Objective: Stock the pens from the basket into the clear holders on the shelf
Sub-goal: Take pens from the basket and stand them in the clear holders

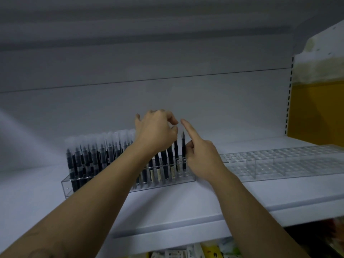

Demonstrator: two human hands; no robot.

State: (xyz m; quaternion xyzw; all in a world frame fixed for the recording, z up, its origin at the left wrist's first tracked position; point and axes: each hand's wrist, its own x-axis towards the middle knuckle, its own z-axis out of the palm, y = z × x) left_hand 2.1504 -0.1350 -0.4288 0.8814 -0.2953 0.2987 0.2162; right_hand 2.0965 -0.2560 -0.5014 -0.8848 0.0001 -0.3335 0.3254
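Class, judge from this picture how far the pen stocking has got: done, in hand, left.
Done: the left holder is nearly full of pens. In hand: the left hand and right hand work at its rightmost pens. Left: the right holder stands empty.

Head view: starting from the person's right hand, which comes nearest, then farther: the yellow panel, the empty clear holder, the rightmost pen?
1. rightmost pen, just left of the right hand, at its thumb.
2. empty clear holder, to the right on the shelf.
3. yellow panel, far right, behind.
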